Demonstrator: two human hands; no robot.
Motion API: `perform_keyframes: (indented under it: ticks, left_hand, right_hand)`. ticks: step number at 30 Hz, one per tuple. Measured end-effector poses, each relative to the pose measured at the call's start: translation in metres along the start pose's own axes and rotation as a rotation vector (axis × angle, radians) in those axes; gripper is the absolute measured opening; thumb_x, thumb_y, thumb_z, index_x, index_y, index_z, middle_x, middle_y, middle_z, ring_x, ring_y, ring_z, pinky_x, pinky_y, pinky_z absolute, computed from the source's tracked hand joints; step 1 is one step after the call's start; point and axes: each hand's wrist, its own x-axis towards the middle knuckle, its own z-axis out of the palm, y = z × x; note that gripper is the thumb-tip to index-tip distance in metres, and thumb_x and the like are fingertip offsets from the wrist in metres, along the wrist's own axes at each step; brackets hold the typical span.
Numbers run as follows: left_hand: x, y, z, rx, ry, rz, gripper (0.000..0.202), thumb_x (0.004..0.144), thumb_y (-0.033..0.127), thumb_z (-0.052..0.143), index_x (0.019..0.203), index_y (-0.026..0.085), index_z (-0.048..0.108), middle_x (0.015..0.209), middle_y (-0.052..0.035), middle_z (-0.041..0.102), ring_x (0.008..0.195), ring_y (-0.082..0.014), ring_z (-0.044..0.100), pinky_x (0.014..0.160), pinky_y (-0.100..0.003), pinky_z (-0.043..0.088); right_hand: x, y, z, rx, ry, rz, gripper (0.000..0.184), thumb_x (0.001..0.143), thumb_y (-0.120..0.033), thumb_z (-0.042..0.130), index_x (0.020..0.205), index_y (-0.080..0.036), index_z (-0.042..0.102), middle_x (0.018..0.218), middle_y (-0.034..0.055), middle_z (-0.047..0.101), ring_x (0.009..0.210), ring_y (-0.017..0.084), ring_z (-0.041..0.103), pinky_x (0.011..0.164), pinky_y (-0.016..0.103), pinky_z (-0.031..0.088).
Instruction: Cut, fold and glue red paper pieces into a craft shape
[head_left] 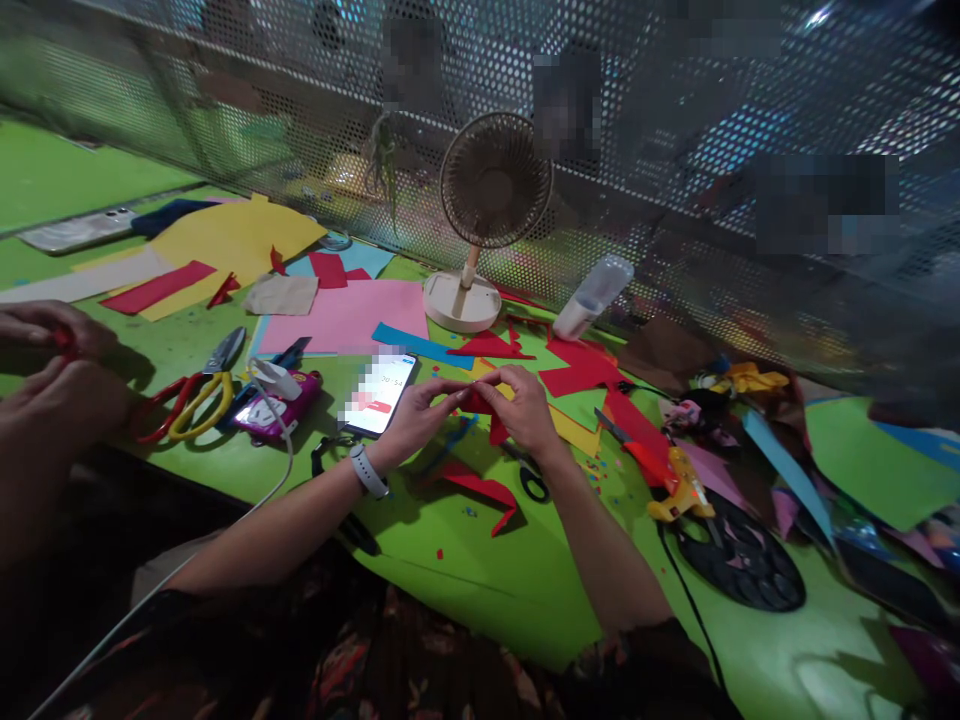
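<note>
My left hand [421, 418] and my right hand [525, 408] meet above the green table. Both pinch a small red felt-like piece [478, 400], largely hidden by my fingers. Below them lies a longer red scrap [480, 484] with a bent strip. Beside my right wrist, partly covered, are scissors with black handles [535, 486]. A phone [379, 392] with a lit screen showing a timer lies just left of my left hand. A yellow strip [574, 430] is on the table by my right wrist.
A small fan [496, 185] stands behind my hands, near a clear bottle [596, 295]. At left are large scissors [201, 405], a purple power block [276, 405] and another person's hands [56, 365]. Right are a yellow glue gun [681, 487] and a black tray [742, 555].
</note>
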Motion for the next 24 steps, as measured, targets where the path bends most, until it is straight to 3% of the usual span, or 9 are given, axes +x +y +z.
perform_keyframes:
  ticks: [8, 13, 15, 17, 19, 20, 21, 24]
  left_hand:
    - [0.002, 0.005, -0.004, 0.182, -0.072, 0.061, 0.021, 0.082, 0.04, 0.067, 0.083, 0.021, 0.075, 0.078, -0.004, 0.073, 0.073, -0.0187, 0.064, 0.071, -0.029, 0.047]
    - [0.006, -0.002, -0.004, -0.026, -0.115, -0.077, 0.024, 0.077, 0.042, 0.071, 0.082, 0.019, 0.076, 0.08, -0.0054, 0.073, 0.076, -0.0188, 0.064, 0.074, -0.03, 0.048]
    - [0.009, -0.006, -0.006, -0.206, -0.01, -0.143, 0.024, 0.072, 0.04, 0.076, 0.082, 0.018, 0.075, 0.081, -0.0046, 0.073, 0.077, -0.0172, 0.064, 0.076, -0.029, 0.049]
    - [0.013, -0.009, -0.009, -0.379, 0.157, -0.193, 0.024, 0.067, 0.037, 0.081, 0.081, 0.019, 0.074, 0.082, -0.0023, 0.072, 0.077, -0.0144, 0.063, 0.078, -0.028, 0.048]
    - [0.016, -0.009, -0.013, -0.506, 0.27, -0.229, 0.023, 0.064, 0.034, 0.083, 0.081, 0.02, 0.073, 0.084, -0.0004, 0.071, 0.078, -0.0124, 0.064, 0.078, -0.026, 0.048]
    - [0.017, -0.009, -0.015, -0.543, 0.293, -0.241, 0.024, 0.064, 0.033, 0.083, 0.082, 0.021, 0.073, 0.086, -0.0001, 0.071, 0.08, -0.0121, 0.064, 0.077, -0.025, 0.048]
    - [0.018, -0.009, -0.016, -0.561, 0.3, -0.247, 0.024, 0.064, 0.033, 0.083, 0.083, 0.021, 0.072, 0.088, -0.0001, 0.07, 0.082, -0.0121, 0.064, 0.077, -0.025, 0.048]
    - [0.019, -0.01, -0.017, -0.526, 0.304, -0.235, 0.027, 0.064, 0.035, 0.083, 0.084, 0.021, 0.072, 0.09, -0.0011, 0.07, 0.083, -0.0126, 0.064, 0.074, -0.024, 0.048]
  right_hand:
    - [-0.003, -0.006, -0.004, -0.096, -0.025, 0.004, 0.018, 0.087, -0.037, 0.059, 0.074, -0.025, 0.063, 0.08, 0.0021, 0.066, 0.081, 0.021, 0.057, 0.082, 0.037, 0.04]
    - [0.001, 0.01, 0.0, 0.136, -0.05, 0.173, 0.024, 0.085, -0.044, 0.058, 0.074, -0.023, 0.063, 0.075, 0.0003, 0.067, 0.073, 0.018, 0.059, 0.073, 0.032, 0.045]
    - [0.005, 0.018, -0.005, 0.261, 0.051, 0.214, 0.026, 0.087, -0.046, 0.056, 0.082, -0.022, 0.064, 0.082, 0.0015, 0.069, 0.08, 0.018, 0.062, 0.078, 0.032, 0.047]
    - [0.009, 0.025, -0.015, 0.313, 0.248, 0.227, 0.027, 0.086, -0.047, 0.056, 0.088, -0.022, 0.064, 0.087, 0.0027, 0.07, 0.084, 0.018, 0.063, 0.081, 0.032, 0.048]
    - [0.011, 0.027, -0.025, 0.305, 0.393, 0.253, 0.028, 0.083, -0.049, 0.059, 0.084, -0.021, 0.063, 0.077, 0.0011, 0.067, 0.074, 0.016, 0.061, 0.071, 0.029, 0.049]
    - [0.011, 0.026, -0.029, 0.317, 0.402, 0.283, 0.029, 0.081, -0.05, 0.061, 0.082, -0.021, 0.063, 0.068, -0.0008, 0.064, 0.066, 0.014, 0.059, 0.063, 0.026, 0.048]
    - [0.01, 0.024, -0.031, 0.35, 0.355, 0.319, 0.03, 0.08, -0.052, 0.063, 0.082, -0.021, 0.063, 0.061, -0.0029, 0.06, 0.057, 0.012, 0.055, 0.055, 0.023, 0.045]
    - [0.006, 0.016, -0.031, 0.494, 0.023, 0.429, 0.037, 0.076, -0.055, 0.066, 0.091, -0.021, 0.064, 0.046, -0.0078, 0.051, 0.037, 0.007, 0.04, 0.036, 0.019, 0.03]
